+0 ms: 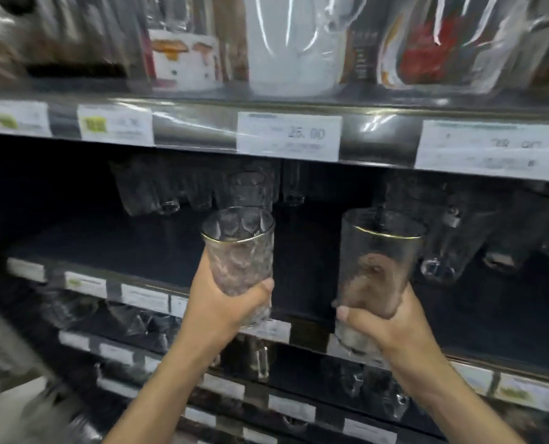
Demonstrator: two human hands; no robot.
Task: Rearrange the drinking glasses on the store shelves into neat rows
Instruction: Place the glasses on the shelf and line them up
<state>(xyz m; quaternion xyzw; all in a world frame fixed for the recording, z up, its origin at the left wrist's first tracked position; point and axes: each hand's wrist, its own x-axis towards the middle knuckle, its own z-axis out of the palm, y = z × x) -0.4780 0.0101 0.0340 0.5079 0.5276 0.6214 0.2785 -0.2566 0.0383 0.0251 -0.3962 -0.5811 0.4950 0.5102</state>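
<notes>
My left hand (pixel 226 304) grips the lower half of a textured clear glass with a gold rim (pixel 239 248), upright in front of the dark middle shelf (pixel 112 251). My right hand (pixel 383 322) grips a taller smooth glass with a gold rim (pixel 379 251), held upright to the right of the first. Both glasses are in the air at the shelf's front edge, a hand's width apart. More clear glasses (pixel 170 190) stand at the back of the shelf on the left, and glass mugs (pixel 449 245) stand on the right. The picture is blurred.
The shelf above carries boxed goods and a white pitcher (pixel 286 49), with price labels (pixel 289 136) along its edge. Lower shelves (pixel 298 402) hold more glassware behind label strips. The left and middle of the dark shelf floor show bare.
</notes>
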